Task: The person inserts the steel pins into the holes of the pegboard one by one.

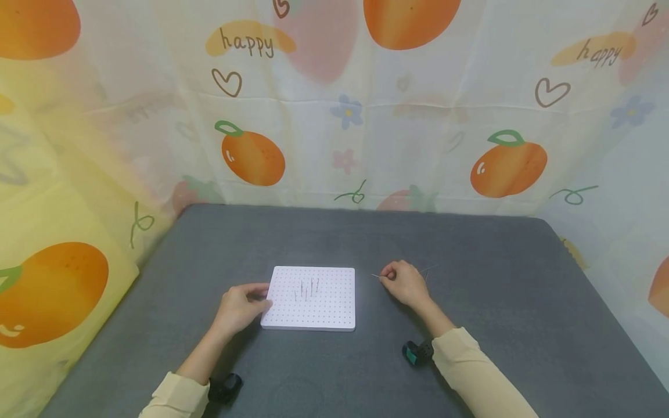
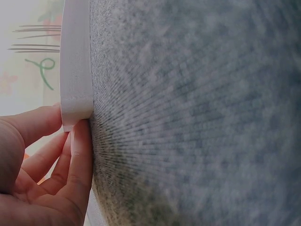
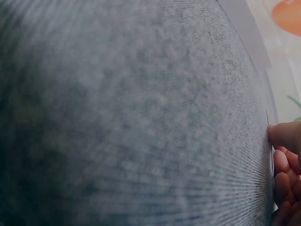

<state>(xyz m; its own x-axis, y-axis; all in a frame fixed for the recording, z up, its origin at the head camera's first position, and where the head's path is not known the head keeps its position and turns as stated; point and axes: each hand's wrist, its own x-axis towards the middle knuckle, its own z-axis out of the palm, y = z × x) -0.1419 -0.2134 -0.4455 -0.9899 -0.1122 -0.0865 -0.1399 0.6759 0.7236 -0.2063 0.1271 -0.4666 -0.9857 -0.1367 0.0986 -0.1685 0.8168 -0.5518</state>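
Note:
A white pegboard (image 1: pixel 334 313) with rows of small holes lies on the grey table. Several thin metal pins (image 1: pixel 312 287) stand upright in it, left of its middle. My left hand (image 1: pixel 239 309) holds the board's left edge, and the left wrist view shows the thumb and fingers (image 2: pixel 81 160) about its corner. To the right of the board, my right hand (image 1: pixel 405 283) pinches one thin metal pin (image 1: pixel 376 276) that points left toward the board. Only a sliver of this pin shows in the right wrist view, beside the thumb (image 3: pixel 284 135).
More thin pins (image 1: pixel 430 268) lie loose on the table just beyond my right hand. The grey tabletop (image 1: pixel 496 302) spreads around the board. A fruit-patterned curtain (image 1: pixel 313 116) hangs behind the table's far edge. Black wrist devices (image 1: pixel 418 352) sit at both cuffs.

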